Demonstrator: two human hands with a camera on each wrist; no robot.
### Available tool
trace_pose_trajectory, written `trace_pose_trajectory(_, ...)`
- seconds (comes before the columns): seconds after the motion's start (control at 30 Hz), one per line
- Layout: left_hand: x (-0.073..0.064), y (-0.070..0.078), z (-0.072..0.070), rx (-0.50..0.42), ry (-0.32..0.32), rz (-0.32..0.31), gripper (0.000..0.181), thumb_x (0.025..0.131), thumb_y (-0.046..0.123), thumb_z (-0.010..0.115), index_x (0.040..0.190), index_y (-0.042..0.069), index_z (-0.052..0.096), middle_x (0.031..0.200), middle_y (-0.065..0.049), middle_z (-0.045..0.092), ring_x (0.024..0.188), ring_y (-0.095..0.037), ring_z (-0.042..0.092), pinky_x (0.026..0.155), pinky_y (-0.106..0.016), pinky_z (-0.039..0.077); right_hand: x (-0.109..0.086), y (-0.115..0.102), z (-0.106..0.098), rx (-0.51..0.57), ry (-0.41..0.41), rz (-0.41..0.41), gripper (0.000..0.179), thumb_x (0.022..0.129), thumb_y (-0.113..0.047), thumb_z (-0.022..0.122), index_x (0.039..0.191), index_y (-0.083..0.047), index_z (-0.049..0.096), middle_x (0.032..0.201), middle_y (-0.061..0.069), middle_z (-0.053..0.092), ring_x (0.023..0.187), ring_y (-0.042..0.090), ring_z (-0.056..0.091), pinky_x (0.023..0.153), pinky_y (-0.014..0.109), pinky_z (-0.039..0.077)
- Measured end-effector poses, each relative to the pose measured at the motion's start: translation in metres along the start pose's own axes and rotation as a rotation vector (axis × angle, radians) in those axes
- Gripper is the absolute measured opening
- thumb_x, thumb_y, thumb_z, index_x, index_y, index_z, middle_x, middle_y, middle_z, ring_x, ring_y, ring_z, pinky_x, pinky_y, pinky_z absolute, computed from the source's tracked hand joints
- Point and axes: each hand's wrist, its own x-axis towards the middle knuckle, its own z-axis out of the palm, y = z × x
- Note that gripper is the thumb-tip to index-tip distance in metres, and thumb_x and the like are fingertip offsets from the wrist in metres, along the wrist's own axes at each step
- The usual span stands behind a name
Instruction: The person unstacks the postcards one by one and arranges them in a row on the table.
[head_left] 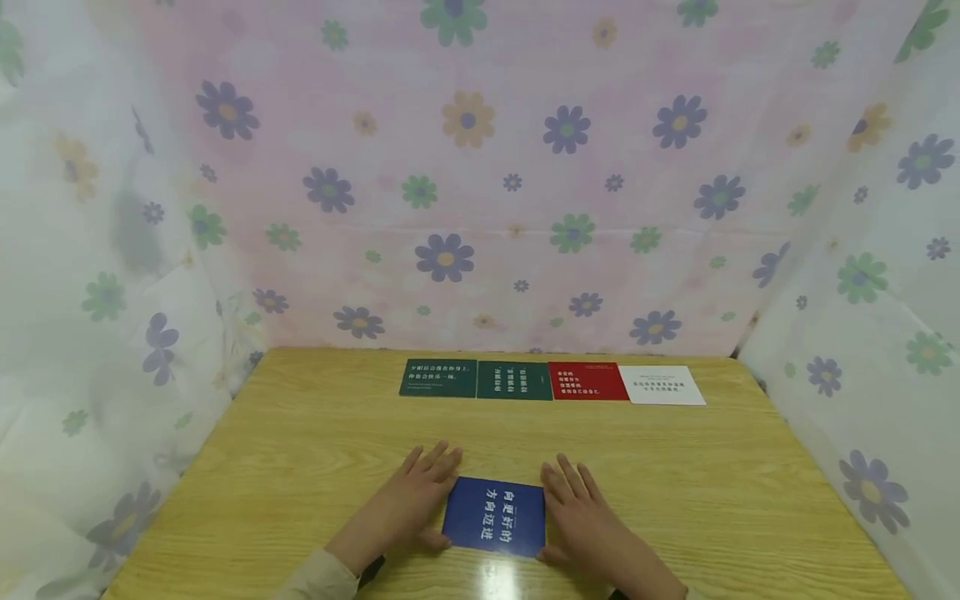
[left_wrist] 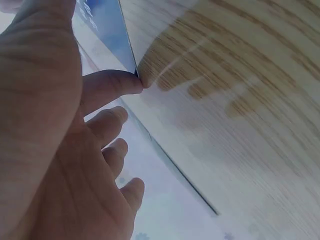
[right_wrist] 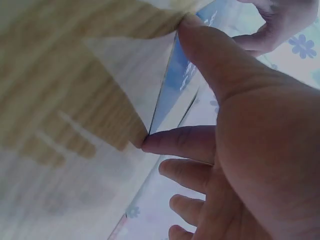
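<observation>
A blue card (head_left: pixel 495 517) with white Chinese characters turned sideways lies flat near the front of the table. My left hand (head_left: pixel 408 504) rests at its left edge, the index finger by the far corner and the thumb by the near one. At the right edge is my right hand (head_left: pixel 588 525), placed the same way with fingers extended. The left wrist view shows the left index fingertip (left_wrist: pixel 135 82) touching a corner of the card. In the right wrist view, the right thumb (right_wrist: pixel 200 37) and index finger (right_wrist: pixel 175 142) touch two corners.
Along the table's far side lie two green cards, one at left (head_left: pixel 438 378) and one beside it (head_left: pixel 514 380), then a red card (head_left: pixel 588 381) and a white card (head_left: pixel 666 385). Flowered cloth (head_left: pixel 480 183) encloses the wooden table (head_left: pixel 300 433) at the back and both sides.
</observation>
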Motion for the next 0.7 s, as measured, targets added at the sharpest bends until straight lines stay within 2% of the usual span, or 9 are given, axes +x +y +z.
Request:
trace_pose_trajectory(0.1, 0.000, -0.001, 0.000, -0.004, 0.003, 0.020, 0.090, 0.071, 0.058, 0.084, 0.138, 0.003, 0.062, 0.160, -0.010, 0.042, 0.150, -0.033, 0.035, 0.122, -0.054, 0.031, 0.003, 0.004, -0.002, -0.007, -0.025, 0.002, 0.102, 0.075, -0.060, 0.082, 0.145, 0.007, 0.050, 0.158, 0.021, 0.040, 0.150, 0.045, 0.027, 0.120, 0.061, 0.028)
trace_pose_trajectory(0.3, 0.000, 0.000, 0.001, 0.028, 0.033, 0.050, 0.091, 0.072, 0.059, 0.083, 0.139, 0.003, 0.061, 0.158, -0.010, 0.045, 0.149, -0.032, 0.037, 0.120, -0.053, 0.034, 0.004, 0.011, -0.004, 0.131, -0.079, 0.015, 0.105, 0.070, -0.060, 0.086, 0.144, 0.006, 0.051, 0.161, 0.023, 0.035, 0.152, 0.046, 0.021, 0.122, 0.062, 0.022)
trace_pose_trajectory(0.47, -0.002, -0.001, -0.001, 0.036, 0.020, 0.046, 0.091, 0.073, 0.059, 0.082, 0.140, 0.003, 0.060, 0.159, -0.010, 0.044, 0.149, -0.032, 0.037, 0.120, -0.052, 0.034, 0.004, 0.012, -0.001, 0.191, -0.052, -0.004, 0.100, 0.070, -0.055, 0.088, 0.142, 0.006, 0.053, 0.160, 0.024, 0.037, 0.151, 0.048, 0.022, 0.121, 0.066, 0.022)
trace_pose_trajectory(0.7, -0.003, -0.002, 0.001, 0.042, 0.027, 0.041, 0.087, 0.076, 0.061, 0.080, 0.139, 0.005, 0.061, 0.158, -0.008, 0.045, 0.149, -0.031, 0.037, 0.120, -0.052, 0.035, 0.011, 0.013, 0.001, 0.163, 0.006, 0.005, 0.093, 0.070, -0.052, 0.090, 0.137, 0.003, 0.057, 0.159, 0.025, 0.038, 0.150, 0.050, 0.024, 0.120, 0.068, 0.022)
